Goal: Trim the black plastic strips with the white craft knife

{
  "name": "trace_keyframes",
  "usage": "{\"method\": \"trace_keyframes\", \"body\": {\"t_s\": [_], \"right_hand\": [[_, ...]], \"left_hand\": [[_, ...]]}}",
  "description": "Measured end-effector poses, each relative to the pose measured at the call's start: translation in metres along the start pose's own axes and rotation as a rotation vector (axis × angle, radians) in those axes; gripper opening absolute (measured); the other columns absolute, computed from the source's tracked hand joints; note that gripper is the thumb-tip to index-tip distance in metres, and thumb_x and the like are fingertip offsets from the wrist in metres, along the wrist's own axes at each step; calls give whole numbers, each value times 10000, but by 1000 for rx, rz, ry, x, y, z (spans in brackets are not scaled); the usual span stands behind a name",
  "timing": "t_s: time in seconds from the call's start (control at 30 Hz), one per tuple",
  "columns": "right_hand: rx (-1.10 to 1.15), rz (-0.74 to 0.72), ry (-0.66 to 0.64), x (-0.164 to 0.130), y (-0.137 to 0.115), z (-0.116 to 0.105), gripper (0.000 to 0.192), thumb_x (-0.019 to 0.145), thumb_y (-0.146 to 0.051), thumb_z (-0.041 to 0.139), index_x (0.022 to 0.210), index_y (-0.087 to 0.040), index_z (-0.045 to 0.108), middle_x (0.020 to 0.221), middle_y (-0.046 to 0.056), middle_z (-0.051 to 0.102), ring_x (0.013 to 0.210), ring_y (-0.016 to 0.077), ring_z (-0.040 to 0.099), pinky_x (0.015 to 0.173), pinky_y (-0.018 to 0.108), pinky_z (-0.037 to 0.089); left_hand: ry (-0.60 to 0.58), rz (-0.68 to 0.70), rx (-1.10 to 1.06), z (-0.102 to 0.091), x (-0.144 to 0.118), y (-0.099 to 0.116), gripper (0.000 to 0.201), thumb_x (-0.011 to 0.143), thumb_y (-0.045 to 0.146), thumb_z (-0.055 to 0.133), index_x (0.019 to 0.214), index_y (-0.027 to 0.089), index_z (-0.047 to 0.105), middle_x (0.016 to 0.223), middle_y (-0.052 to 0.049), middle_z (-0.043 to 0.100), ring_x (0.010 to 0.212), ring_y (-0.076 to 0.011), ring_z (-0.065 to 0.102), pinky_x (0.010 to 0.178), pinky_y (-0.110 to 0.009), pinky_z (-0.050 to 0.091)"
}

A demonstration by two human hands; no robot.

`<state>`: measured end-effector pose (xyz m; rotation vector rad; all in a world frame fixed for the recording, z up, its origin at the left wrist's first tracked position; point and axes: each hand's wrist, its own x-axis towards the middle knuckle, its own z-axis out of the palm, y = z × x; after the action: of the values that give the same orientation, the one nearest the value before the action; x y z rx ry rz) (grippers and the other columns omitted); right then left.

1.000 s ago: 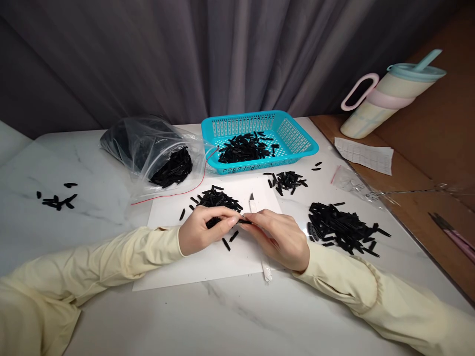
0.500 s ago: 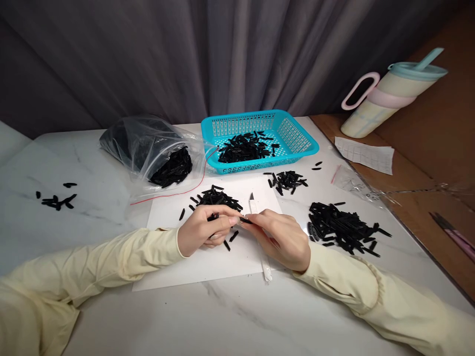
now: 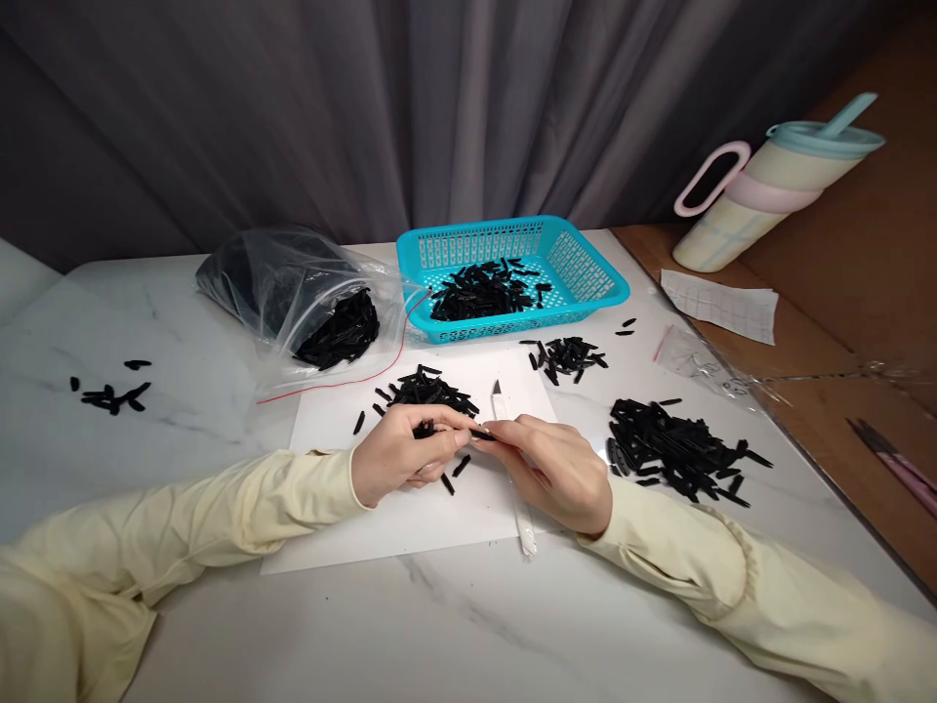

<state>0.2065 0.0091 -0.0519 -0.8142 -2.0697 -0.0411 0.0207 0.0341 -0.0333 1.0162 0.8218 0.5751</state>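
Note:
Between the fingertips of both hands is a small black strip (image 3: 481, 434), slim and elongated; its exact kind is not clear. My left hand (image 3: 411, 447) pinches one end with thumb and forefinger, its other fingers curled beneath. My right hand (image 3: 557, 466) grips the opposite end, thumb and fingers pressed together. Just behind the left hand lies a heap of similar black strips (image 3: 431, 391) on a white sheet of paper (image 3: 351, 544). A craft knife (image 3: 499, 400) with a white handle rests on that paper, its blade pointing away and its middle hidden under my right hand.
A blue basket (image 3: 622, 289) with black strips stands at the back. Left of it lies an open clear zip bag (image 3: 293, 293) of strips. More piles sit right (image 3: 677, 449) and far left (image 3: 113, 397). A tumbler (image 3: 768, 195) and pink-handled scissors (image 3: 897, 464) are at the right.
Hardly anything differs. Both hands stay in place with the strip between them, and the fingertips have shifted only very slightly.

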Motion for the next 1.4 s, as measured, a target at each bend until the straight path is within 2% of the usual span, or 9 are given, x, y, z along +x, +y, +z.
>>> {"method": "trace_keyframes", "body": {"t_s": [0.43,0.87,1.03,1.13,1.27,1.4], "right_hand": [[1,75,4,-2,0,1,106,850,-142,585,950,-164,555,671,18,654,524,118,582,482,236,439],[-6,48,-31,0,1,0,111,868,-130,553,976,-152,544,653,21,628,513,122,546,469,244,431],[-24,-2,-93,0,5,0,249,883,-75,484,1130,-93,508,659,47,626,539,149,544,494,273,449],[-18,9,-109,-1,6,-1,332,871,-21,435,1185,-114,487,737,67,658,597,166,580,522,288,468],[124,188,-72,1,1,-3,260,878,-46,445,1079,-185,533,881,71,686,752,177,650,629,300,523],[600,555,-14,6,-6,-4,108,913,-156,464,992,-229,470,1111,61,655,951,173,654,801,322,546]], "left_hand": [[29,-24,-61,0,0,1,208,753,279,629,875,113,657,386,96,341,323,-11,224,316,-140,140],[39,-9,19,0,0,0,198,766,283,624,860,109,635,370,110,306,321,-10,208,320,-141,147],[48,-18,-9,1,1,1,167,771,275,616,831,120,622,375,106,314,324,-10,203,320,-142,144],[45,-22,-17,2,2,2,159,779,269,605,855,130,619,386,105,319,322,-9,203,317,-140,140],[34,-35,11,3,2,4,156,788,291,600,841,145,600,393,110,308,314,-9,202,307,-134,127],[-36,-56,49,3,2,6,199,788,321,606,840,129,609,403,108,308,318,-7,211,305,-129,128]]}}
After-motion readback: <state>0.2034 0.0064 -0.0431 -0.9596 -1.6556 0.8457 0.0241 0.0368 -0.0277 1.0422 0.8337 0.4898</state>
